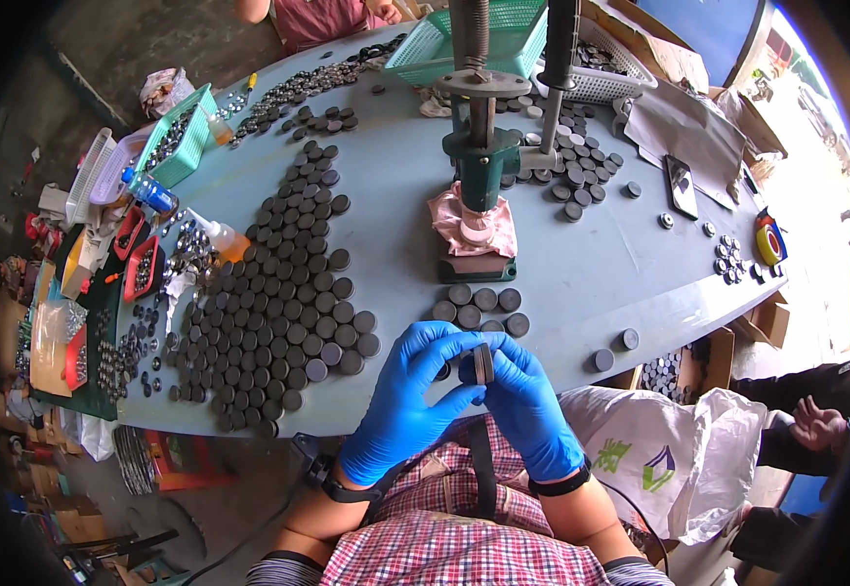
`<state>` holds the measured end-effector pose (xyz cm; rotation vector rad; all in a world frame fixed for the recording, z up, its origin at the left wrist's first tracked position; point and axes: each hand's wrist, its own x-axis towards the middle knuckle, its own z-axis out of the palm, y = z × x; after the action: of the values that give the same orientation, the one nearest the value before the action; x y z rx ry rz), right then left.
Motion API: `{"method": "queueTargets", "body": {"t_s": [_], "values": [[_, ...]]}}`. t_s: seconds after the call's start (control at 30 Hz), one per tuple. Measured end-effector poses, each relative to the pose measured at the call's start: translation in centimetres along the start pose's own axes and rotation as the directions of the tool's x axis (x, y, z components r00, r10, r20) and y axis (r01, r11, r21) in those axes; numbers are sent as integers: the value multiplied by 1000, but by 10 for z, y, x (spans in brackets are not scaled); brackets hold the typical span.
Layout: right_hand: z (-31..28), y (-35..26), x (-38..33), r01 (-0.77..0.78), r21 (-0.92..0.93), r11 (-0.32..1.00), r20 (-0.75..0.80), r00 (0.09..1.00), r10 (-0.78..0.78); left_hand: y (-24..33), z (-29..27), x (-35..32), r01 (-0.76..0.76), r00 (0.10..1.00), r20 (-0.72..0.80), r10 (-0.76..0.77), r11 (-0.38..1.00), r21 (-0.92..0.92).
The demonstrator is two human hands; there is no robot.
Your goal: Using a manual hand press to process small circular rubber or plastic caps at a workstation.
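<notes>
Both my hands wear blue gloves and meet just below the table's near edge. My left hand (407,398) and my right hand (524,400) pinch one dark round disc (482,363) between their fingertips, held on edge. Just beyond them a small cluster of the same dark discs (478,305) lies on the grey table (591,264). A green hand press (480,161) stands behind that cluster, its ram resting over a pink cloth pad (472,223).
A large field of dark discs (283,293) covers the table's left half. Teal baskets (183,146) (464,39), a white basket (605,73), a squeeze bottle (220,234), red trays (140,266) and a phone (681,186) lie around. Another person's hands (815,425) show at right.
</notes>
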<state>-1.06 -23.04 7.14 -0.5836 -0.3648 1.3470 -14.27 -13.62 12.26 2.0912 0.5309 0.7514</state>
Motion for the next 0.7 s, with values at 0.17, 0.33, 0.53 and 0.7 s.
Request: {"method": "queueTargets", "body": {"t_s": [0.17,0.33,0.53,0.7], "values": [[6,0,-8,223,-639,736,-129,912,-388,-3,-3,-4,-52,997,-47,55,996,77],[-7,-1,-15,192,-707,680,7,964,-265,-4,-3,-5,-41,996,-73,48,996,84],[7,-6,-18,115,-579,807,-184,946,-266,-4,-2,-6,-78,995,-54,83,993,93],[21,-12,-21,114,-398,910,-125,976,-177,-5,-1,-8,-144,987,-49,150,982,120]]}}
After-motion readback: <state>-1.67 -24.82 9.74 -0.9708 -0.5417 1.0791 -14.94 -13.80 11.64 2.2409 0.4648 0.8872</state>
